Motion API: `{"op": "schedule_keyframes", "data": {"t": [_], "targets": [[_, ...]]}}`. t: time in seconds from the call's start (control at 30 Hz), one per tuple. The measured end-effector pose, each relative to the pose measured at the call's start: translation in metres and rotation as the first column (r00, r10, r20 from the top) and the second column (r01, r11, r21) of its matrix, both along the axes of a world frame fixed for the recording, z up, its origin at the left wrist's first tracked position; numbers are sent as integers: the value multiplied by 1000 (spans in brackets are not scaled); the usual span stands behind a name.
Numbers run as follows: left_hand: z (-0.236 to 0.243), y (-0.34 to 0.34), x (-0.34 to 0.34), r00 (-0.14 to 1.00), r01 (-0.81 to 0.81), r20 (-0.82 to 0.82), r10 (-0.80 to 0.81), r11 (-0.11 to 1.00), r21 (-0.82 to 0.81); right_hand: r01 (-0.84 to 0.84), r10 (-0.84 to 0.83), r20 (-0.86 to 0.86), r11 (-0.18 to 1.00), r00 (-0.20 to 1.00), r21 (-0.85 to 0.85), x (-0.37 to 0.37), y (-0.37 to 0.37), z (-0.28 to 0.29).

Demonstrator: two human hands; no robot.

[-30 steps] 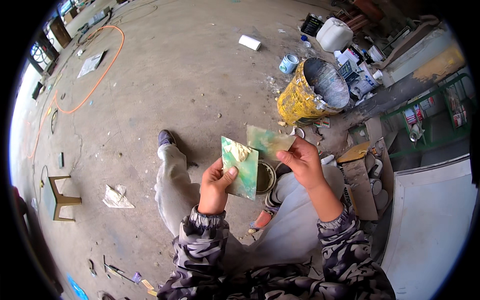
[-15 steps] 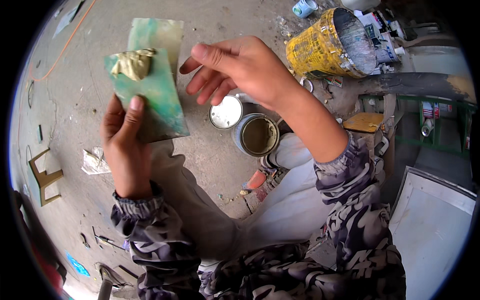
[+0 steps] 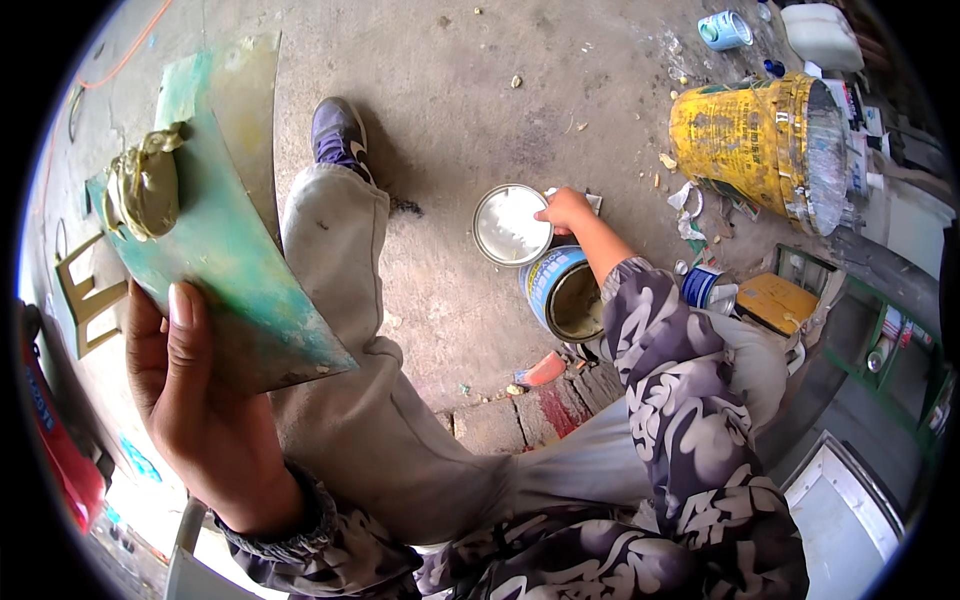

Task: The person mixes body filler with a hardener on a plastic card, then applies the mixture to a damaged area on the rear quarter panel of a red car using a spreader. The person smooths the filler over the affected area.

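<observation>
My left hand [image 3: 205, 405] grips a green-stained flat sheet [image 3: 225, 265], its thumb across the front. A thick olive lump of putty-like paste [image 3: 145, 190] clings near that sheet's upper left corner. Behind it a second, paler sheet [image 3: 250, 100] juts up; how it is held is hidden. Lower down, my right hand [image 3: 570, 208] is closed at the right edge of a round can lid [image 3: 508, 230], white inside, thumb on top. Just below the lid stands an open blue-labelled can [image 3: 545, 283] with olive-brown contents, partly covered by my right sleeve.
A paint-stained yellow bucket [image 3: 745, 140] lies on its side at the right, near a small light-blue can [image 3: 725, 31]. A blue-and-white can [image 3: 705, 288] is by my right knee. My shoe [image 3: 338, 130] rests ahead on concrete. A reddish block [image 3: 541, 370] lies between my legs.
My right hand has gone from beside the sheets down to the lid and closed on its edge. The left hand and sheets have shifted left and appear closer. The whole view has shifted.
</observation>
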State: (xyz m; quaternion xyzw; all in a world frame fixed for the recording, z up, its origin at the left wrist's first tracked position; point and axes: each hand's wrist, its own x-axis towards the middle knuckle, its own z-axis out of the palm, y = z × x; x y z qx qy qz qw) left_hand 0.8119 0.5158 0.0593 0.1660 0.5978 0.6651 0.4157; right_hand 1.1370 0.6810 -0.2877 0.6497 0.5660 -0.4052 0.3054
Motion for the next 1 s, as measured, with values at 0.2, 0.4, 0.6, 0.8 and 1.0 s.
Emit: {"op": "schedule_keyframes", "data": {"t": [0.2,0.4,0.6,0.8,1.0], "targets": [[-2,-9,-6,999,17,-27,-18,1000,-15,46,43,-336,967,941,251,-14,13,90],[-8,16,31,995,63,70,-75,987,150,577,-437,-600,815,670,50,98,-45,136],[-10,23,64,989,148,15,-150,984,99,675,-562,-583,737,587,-30,149,-138,132],[-14,25,75,976,212,-69,-208,976,54,725,-471,-644,660,603,197,161,-180,94],[-15,23,83,982,186,-62,-179,973,133,650,-385,-531,549,755,526,153,-201,87]]}}
